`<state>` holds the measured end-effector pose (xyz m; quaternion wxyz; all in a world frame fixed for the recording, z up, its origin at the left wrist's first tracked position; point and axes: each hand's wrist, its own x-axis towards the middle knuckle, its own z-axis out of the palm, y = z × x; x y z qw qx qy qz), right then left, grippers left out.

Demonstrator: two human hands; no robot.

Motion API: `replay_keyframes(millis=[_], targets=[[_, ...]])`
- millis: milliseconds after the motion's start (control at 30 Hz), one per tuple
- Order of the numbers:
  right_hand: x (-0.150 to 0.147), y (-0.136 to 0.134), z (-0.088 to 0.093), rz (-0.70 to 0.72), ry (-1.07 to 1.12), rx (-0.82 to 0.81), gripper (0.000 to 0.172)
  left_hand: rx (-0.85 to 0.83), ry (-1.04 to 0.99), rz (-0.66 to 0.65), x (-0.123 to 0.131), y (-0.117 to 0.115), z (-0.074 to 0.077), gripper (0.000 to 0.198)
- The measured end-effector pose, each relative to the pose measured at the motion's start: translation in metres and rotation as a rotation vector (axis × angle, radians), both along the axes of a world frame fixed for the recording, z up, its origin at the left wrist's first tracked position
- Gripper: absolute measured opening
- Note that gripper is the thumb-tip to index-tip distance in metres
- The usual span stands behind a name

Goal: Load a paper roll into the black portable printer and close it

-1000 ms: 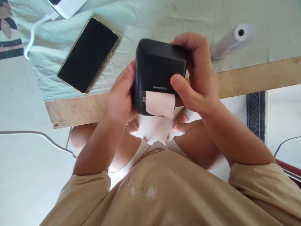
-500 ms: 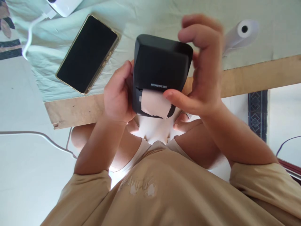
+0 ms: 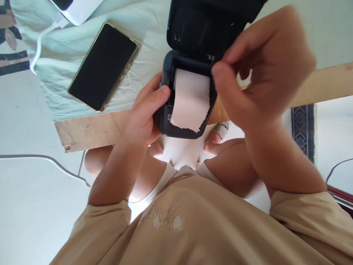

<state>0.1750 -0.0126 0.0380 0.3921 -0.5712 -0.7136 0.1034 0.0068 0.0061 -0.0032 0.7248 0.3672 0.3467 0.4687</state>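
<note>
My left hand (image 3: 149, 110) is closed around the left side of a small black label printer (image 3: 180, 129), its thumb on the top edge. The printer's lid (image 3: 204, 27) stands open, tipped away from me, its far part cut off by the frame. A strip of white paper (image 3: 191, 99) with a torn end comes out of the open compartment and hangs over the printer's front. At the right edge, by the base of the lid, my right hand (image 3: 267, 70) has thumb and forefinger drawn together. It is blurred, and anything between the fingertips cannot be made out.
On the green cloth (image 3: 149, 44) to the left lies a phone (image 3: 103, 66) in a clear case. A white device (image 3: 78, 11) with a plugged-in cable (image 3: 40, 42) is behind it. A wooden board edge (image 3: 91, 129) runs along the table's front.
The printer's lid has swung from shut to open, showing the paper compartment. My right hand has moved right, and it now hides the white paper roll seen on the cloth before.
</note>
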Motion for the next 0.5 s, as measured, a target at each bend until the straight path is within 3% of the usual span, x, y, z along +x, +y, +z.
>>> replay_keyframes(millis=[33,100,267,367,500], targets=[[-0.001,-0.001,0.0,0.005,-0.115,0.026,0.018,0.024,-0.011,0.022,0.001,-0.001,0.0,0.034],[-0.005,-0.004,0.002,0.048,-0.3,-0.074,0.021,0.058,-0.02,0.018,0.003,-0.003,0.001,0.028],[-0.01,-0.008,0.012,0.037,-0.506,-0.319,0.024,0.052,-0.024,-0.002,0.004,-0.006,0.003,0.022],[-0.008,-0.007,0.013,0.05,-0.529,-0.346,0.026,0.034,0.001,0.004,0.003,-0.006,0.003,0.023],[-0.004,-0.007,0.013,0.111,-0.395,-0.367,0.035,0.038,0.026,-0.042,0.002,-0.006,0.003,0.029]])
